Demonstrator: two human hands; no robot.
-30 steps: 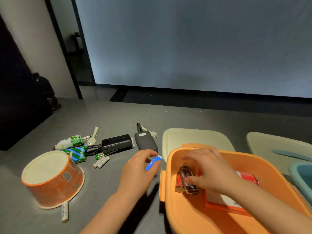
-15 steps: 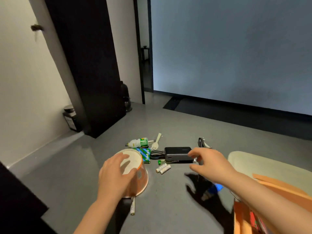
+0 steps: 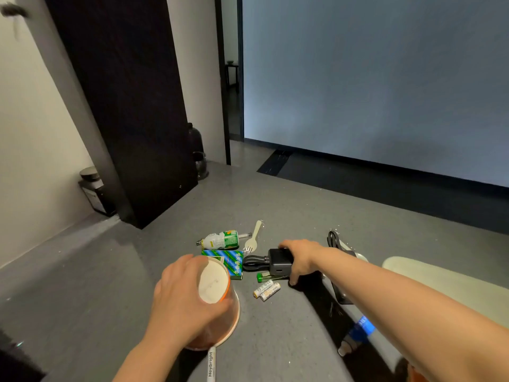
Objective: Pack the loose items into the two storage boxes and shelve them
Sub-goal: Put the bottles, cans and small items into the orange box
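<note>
My left hand (image 3: 179,299) grips an upside-down orange paper cup (image 3: 217,304) standing on the grey floor. My right hand (image 3: 300,257) grips a black power bank (image 3: 279,261) whose looped black cable (image 3: 252,261) lies to its left. Between them lie a green patterned box (image 3: 228,261), a green lighter (image 3: 263,277) and two white batteries (image 3: 267,290). Farther back lie a small green-labelled bottle (image 3: 220,239) and a white plastic fork (image 3: 253,239). A white marker (image 3: 211,365) pokes out from under the cup. A blue-labelled item (image 3: 358,330) lies under my right forearm.
A pale box lid (image 3: 429,277) lies at the right, and a black charger with cable (image 3: 334,239) shows behind my right wrist. A tall black cabinet (image 3: 124,106) stands at the back left with dark jars beside it. A doorway opens behind.
My right hand left the orange box, reached left and took hold of the power bank. My left hand let the blue item go, moved to the cup and grips it. The view swung left.
</note>
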